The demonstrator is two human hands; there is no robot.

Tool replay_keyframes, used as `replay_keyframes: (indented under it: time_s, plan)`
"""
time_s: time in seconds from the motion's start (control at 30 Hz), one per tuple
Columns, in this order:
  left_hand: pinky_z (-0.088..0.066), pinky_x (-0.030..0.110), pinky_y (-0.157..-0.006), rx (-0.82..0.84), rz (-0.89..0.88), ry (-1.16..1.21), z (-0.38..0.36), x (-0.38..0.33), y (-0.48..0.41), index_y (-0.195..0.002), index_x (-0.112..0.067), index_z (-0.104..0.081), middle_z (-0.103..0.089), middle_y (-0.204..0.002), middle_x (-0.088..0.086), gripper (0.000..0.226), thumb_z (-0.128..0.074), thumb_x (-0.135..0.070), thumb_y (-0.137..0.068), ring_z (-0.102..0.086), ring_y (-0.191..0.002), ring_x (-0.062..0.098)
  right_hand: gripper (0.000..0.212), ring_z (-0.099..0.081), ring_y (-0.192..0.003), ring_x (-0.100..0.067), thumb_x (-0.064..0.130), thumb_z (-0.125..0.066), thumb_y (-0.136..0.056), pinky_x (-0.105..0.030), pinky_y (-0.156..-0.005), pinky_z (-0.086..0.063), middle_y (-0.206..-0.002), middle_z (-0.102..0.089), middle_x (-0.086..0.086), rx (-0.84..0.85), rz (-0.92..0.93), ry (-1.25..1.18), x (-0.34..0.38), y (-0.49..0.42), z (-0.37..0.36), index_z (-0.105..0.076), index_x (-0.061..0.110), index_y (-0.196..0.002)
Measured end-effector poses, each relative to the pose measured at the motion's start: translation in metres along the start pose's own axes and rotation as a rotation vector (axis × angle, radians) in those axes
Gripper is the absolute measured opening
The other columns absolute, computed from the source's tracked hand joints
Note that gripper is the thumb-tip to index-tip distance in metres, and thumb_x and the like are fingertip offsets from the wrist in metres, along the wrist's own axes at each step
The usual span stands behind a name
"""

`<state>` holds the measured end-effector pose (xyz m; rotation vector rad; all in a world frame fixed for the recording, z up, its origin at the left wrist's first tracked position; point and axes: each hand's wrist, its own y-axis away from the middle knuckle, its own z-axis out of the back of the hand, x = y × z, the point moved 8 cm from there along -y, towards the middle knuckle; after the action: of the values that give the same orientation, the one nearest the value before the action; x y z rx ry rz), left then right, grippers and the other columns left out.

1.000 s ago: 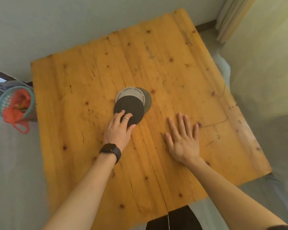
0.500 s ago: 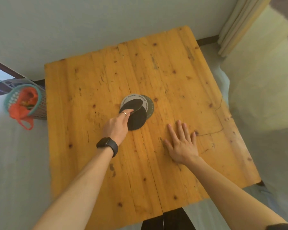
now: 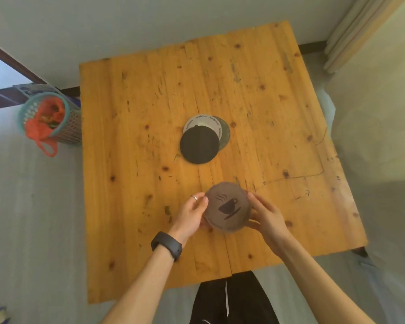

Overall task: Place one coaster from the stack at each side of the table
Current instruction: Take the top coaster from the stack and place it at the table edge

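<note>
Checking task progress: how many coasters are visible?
4: a round grey coaster with a cup print held between both hands; a black round coaster, a white one and a dark greenish one overlapping mid-table. More may hide underneath.

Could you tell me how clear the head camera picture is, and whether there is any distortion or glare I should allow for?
In the head view the wide lens bows the wooden table and the walls; the cup print on the coaster, held between left hand and right hand, reads clearly; the lettering on the stack is soft; the basket is slightly blurred; light is even, without strong glare.
</note>
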<state>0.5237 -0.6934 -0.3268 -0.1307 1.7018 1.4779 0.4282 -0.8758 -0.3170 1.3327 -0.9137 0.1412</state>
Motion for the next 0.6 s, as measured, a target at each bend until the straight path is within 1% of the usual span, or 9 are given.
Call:
replay_keyframes:
  time_s: [0.07, 0.13, 0.17, 0.23, 0.3, 0.37, 0.43, 0.5, 0.6]
  plan:
    - [-0.052, 0.024, -0.086, 0.037, 0.022, -0.052, -0.005, 0.02, 0.006, -0.137, -0.024, -0.05, -0.055, -0.133, -0.004, 0.038, -0.046, -0.037, -0.101, -0.056, -0.115, 0.013, 0.028, -0.074, -0.096, -0.019, 0.043, -0.064, -0.094, -0.036, -0.072, -0.063, -0.112, -0.074, 0.002, -0.025, -0.022, 0.043, -0.027, 0.008, 0.003, -0.067, 0.034, -0.12]
    - [-0.051, 0.016, -0.079, 0.076, 0.04, -0.034, -0.011, 0.036, 0.014, -0.132, -0.021, -0.054, -0.06, -0.125, -0.003, 0.034, -0.048, -0.032, -0.101, -0.058, -0.107, 0.007, 0.029, -0.075, -0.087, -0.015, 0.034, -0.068, -0.093, -0.033, -0.065, -0.061, -0.103, -0.076, 0.0, -0.022, -0.057, 0.068, -0.052, 0.019, 0.004, -0.066, 0.027, -0.121]
    - [-0.053, 0.016, -0.075, 0.082, 0.071, 0.009, -0.013, 0.046, 0.019, -0.129, -0.021, -0.056, -0.063, -0.119, -0.003, 0.031, -0.052, -0.029, -0.1, -0.061, -0.102, 0.005, 0.028, -0.075, -0.083, -0.014, 0.03, -0.068, -0.094, -0.032, -0.062, -0.06, -0.099, -0.078, -0.001, -0.025, -0.067, 0.081, -0.064, 0.023, 0.006, -0.065, 0.023, -0.121]
    - [-0.057, 0.028, -0.079, 0.058, 0.176, 0.124, -0.014, 0.072, 0.029, -0.125, -0.019, -0.058, -0.068, -0.112, 0.002, 0.032, -0.063, -0.026, -0.094, -0.066, -0.099, 0.011, 0.024, -0.075, -0.078, -0.014, 0.024, -0.068, -0.095, -0.031, -0.06, -0.059, -0.096, -0.079, -0.006, -0.05, -0.078, 0.088, -0.081, 0.03, 0.01, -0.065, 0.019, -0.117]
    - [-0.057, 0.041, -0.089, -0.022, 0.243, 0.137, -0.011, 0.1, 0.04, -0.124, -0.014, -0.058, -0.07, -0.112, 0.007, 0.037, -0.069, -0.021, -0.089, -0.067, -0.101, 0.019, 0.021, -0.076, -0.082, -0.018, 0.026, -0.069, -0.094, -0.04, -0.067, -0.063, -0.094, -0.079, -0.006, -0.095, -0.06, 0.139, -0.093, 0.035, 0.016, -0.065, 0.023, -0.114]
    - [-0.057, 0.039, -0.087, -0.112, 0.221, 0.019, -0.009, 0.117, 0.049, -0.117, -0.014, -0.062, -0.071, -0.106, 0.005, 0.03, -0.07, -0.017, -0.088, -0.07, -0.094, 0.02, 0.015, -0.075, -0.086, -0.019, 0.033, -0.07, -0.092, -0.048, -0.076, -0.062, -0.093, -0.078, -0.002, -0.145, -0.032, 0.274, -0.1, 0.036, 0.025, -0.065, 0.034, -0.106]
    - [-0.058, 0.04, -0.084, -0.18, 0.187, -0.059, -0.009, 0.125, 0.055, -0.107, -0.021, -0.066, -0.073, -0.098, -0.001, 0.021, -0.071, -0.02, -0.087, -0.071, -0.087, 0.018, 0.014, -0.072, -0.087, -0.014, 0.036, -0.069, -0.092, -0.041, -0.075, -0.062, -0.095, -0.075, 0.004, -0.169, 0.005, 0.444, -0.099, 0.038, 0.029, -0.064, 0.037, -0.104]
    - [-0.057, 0.036, -0.081, -0.248, 0.164, -0.117, -0.009, 0.125, 0.059, -0.099, -0.029, -0.065, -0.072, -0.093, -0.008, 0.014, -0.07, -0.025, -0.086, -0.071, -0.086, 0.015, 0.019, -0.07, -0.088, -0.01, 0.037, -0.068, -0.093, -0.029, -0.072, -0.058, -0.093, -0.072, 0.009, -0.184, 0.056, 0.568, -0.093, 0.037, 0.029, -0.066, 0.03, -0.111]
    - [-0.051, 0.025, -0.068, -0.359, 0.137, -0.215, -0.008, 0.113, 0.062, -0.096, -0.025, -0.066, -0.07, -0.091, -0.009, 0.011, -0.067, -0.033, -0.088, -0.066, -0.083, 0.011, 0.024, -0.064, -0.081, -0.002, 0.032, -0.066, -0.095, -0.014, -0.067, -0.047, -0.088, -0.067, 0.012, -0.22, 0.151, 0.669, -0.082, 0.033, 0.025, -0.071, 0.02, -0.115]
